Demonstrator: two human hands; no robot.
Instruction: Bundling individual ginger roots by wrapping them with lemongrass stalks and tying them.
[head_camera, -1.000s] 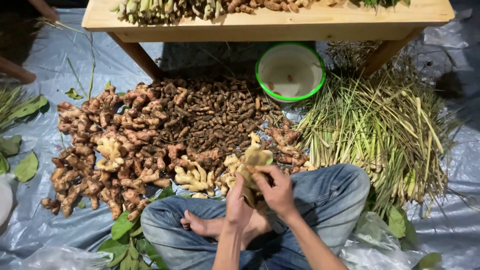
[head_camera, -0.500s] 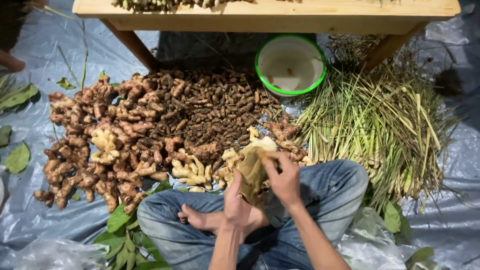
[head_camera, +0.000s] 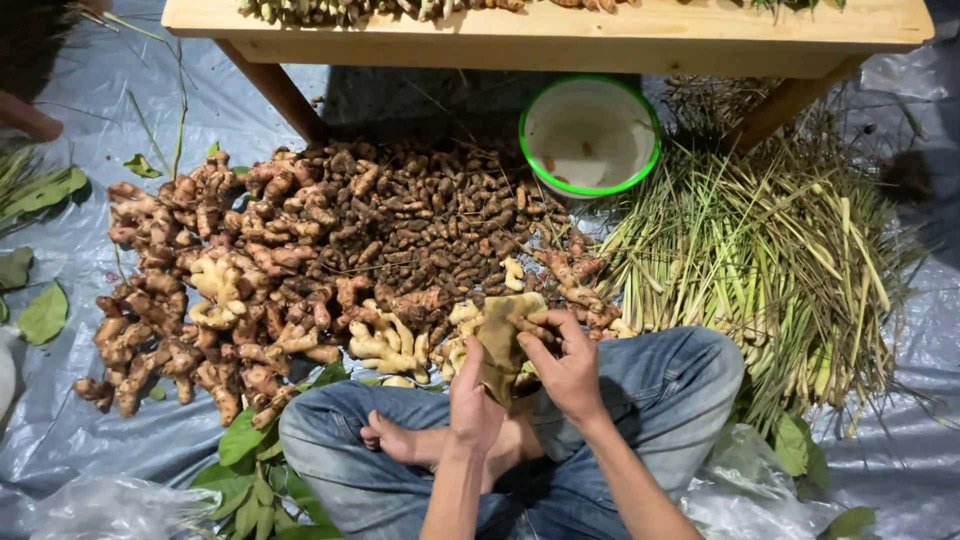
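The ginger root (head_camera: 500, 345), a pale, muddy, knobbly piece, is sitting just above the person's crossed legs, at the near edge of the big root pile (head_camera: 320, 260). The left hand (head_camera: 472, 398) is cupping it from below, fingers curled around its lower end; the right hand (head_camera: 568, 365) is gripping its upper right side, fingers wrapped over the top. Just beyond the ginger root, the pile is spreading across the grey plastic sheet (head_camera: 90, 440). To the right of the ginger root, lemongrass stalks (head_camera: 770, 260) are lying fanned out. Further beyond it, a green-rimmed white bowl (head_camera: 590, 135) is standing under the wooden table (head_camera: 560, 35).
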